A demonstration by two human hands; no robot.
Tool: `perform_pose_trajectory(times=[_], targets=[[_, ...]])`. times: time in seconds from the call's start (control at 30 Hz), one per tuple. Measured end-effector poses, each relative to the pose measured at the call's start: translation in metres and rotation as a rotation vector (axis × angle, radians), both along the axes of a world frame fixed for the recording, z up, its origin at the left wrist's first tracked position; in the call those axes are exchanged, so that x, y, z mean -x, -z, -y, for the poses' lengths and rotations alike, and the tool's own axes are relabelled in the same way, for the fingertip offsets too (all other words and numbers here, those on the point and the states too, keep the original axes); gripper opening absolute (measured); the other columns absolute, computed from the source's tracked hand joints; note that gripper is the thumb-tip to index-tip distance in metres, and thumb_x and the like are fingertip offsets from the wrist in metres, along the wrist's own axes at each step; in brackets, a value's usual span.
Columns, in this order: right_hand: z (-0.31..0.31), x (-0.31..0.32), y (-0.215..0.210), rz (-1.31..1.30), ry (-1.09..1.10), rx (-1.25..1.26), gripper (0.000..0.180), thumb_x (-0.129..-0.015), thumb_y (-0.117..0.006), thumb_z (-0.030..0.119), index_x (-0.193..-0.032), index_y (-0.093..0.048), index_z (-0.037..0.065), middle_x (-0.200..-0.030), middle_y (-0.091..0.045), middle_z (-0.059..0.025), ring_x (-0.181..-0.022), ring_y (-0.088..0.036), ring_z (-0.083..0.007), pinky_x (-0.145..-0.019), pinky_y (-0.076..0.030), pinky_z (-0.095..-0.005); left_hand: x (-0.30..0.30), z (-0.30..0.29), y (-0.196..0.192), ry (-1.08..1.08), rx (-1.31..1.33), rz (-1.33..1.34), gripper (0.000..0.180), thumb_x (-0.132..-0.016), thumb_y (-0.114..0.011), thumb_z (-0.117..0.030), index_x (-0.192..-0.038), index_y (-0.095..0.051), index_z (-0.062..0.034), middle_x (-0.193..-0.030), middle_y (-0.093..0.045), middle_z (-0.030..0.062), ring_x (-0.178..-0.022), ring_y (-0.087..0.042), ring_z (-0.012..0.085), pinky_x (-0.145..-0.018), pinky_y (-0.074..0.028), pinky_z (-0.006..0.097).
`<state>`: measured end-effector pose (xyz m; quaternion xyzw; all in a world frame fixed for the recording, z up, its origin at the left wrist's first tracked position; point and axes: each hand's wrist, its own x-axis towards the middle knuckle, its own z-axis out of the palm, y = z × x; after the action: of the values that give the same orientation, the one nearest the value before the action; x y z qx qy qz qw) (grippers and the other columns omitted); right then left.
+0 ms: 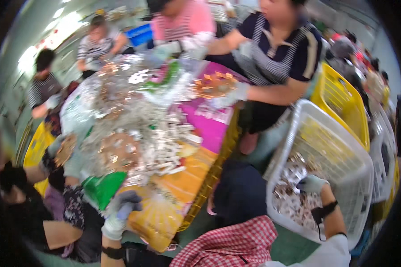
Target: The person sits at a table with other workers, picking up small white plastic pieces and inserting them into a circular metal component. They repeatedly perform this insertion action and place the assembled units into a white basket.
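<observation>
My left hand, in a white glove with grey fingers, is at the near edge of the covered worktable. Its fingers are curled together, and blur hides whatever may be in them. On the right, my gloved right hand reaches down into a white plastic basket. Its fingertips are closed against a shiny silver metal piece on top of a heap of loose metal parts. A green sheet lies just beyond my left hand.
Copper-coloured round pieces and a pile of silvery strips cover the table. Across it, a co-worker's gloved hand holds a copper-coloured piece. Several others sit around. A yellow basket stands behind the white one.
</observation>
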<state>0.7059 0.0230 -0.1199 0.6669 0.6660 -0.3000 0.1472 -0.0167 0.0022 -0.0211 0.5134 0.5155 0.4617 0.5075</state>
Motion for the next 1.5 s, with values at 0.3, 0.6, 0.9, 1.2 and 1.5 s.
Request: perform_pose_trajectory(times=[0.3,0.6,0.9,1.2,1.5], targets=[[-0.1,0.34,-0.242,-0.681,-0.643,-0.188,0.033,-0.099,-0.064,0.023,-0.122,-0.067,0.001,-0.098,-0.075,-0.017,-0.091,-0.074,-0.0269,-0.083,-0.056,-0.0348,-0.009,0.013,-0.033,0.198,0.134,0.031,0.049,-0.1,-0.064,-0.029,-0.138,-0.054,0.0007,-0.13,-0.064,0.0108,-0.119,-0.061,0.0204,-0.107,-0.046,0.036],[-0.23,0.569,-0.099,-1.114,-0.349,-0.52,0.044,-0.089,-0.067,0.011,-0.13,-0.058,-0.003,-0.115,-0.068,-0.0108,-0.101,-0.064,-0.0184,-0.09,-0.053,-0.0357,0.023,-0.012,-0.012,0.072,-0.026,0.108,0.042,-0.102,-0.063,-0.026,-0.135,-0.057,-0.0002,-0.121,-0.066,0.0083,-0.109,-0.061,0.0153,-0.097,-0.051,0.029],[-0.155,0.592,-0.154,-1.253,-0.532,-0.362,0.035,-0.089,-0.063,0.01,-0.121,-0.061,-0.004,-0.095,-0.065,-0.007,-0.086,-0.062,-0.0157,-0.079,-0.053,-0.0309,0.04,0.017,-0.039,-0.717,-0.579,-0.663,0.061,-0.087,-0.076,-0.028,-0.137,-0.054,-0.0016,-0.135,-0.056,0.0257,-0.126,-0.054,0.0425,-0.106,-0.046,0.047],[-0.117,0.538,-0.154,-0.988,-0.795,-0.271,0.032,-0.095,-0.062,0.02,-0.119,-0.066,0.0,-0.106,-0.07,-0.0134,-0.097,-0.065,-0.024,-0.088,-0.051,-0.0373,0.011,0.025,-0.022,-0.214,-0.414,-0.706,0.047,-0.098,-0.059,-0.034,-0.135,-0.057,-0.0055,-0.117,-0.068,0.0245,-0.108,-0.066,0.0412,-0.093,-0.052,0.045],[-0.219,0.532,-0.078,-0.365,-0.82,-0.872,0.056,-0.089,-0.068,0.036,-0.137,-0.056,0.011,-0.135,-0.057,-0.0214,-0.13,-0.048,-0.0417,-0.112,-0.032,-0.0547,0.01,0.022,-0.022,-0.245,-0.219,-0.394,0.023,-0.097,-0.057,-0.007,-0.118,-0.06,0.0009,-0.09,-0.065,0.0042,-0.077,-0.062,0.0113,-0.069,-0.053,0.028]])
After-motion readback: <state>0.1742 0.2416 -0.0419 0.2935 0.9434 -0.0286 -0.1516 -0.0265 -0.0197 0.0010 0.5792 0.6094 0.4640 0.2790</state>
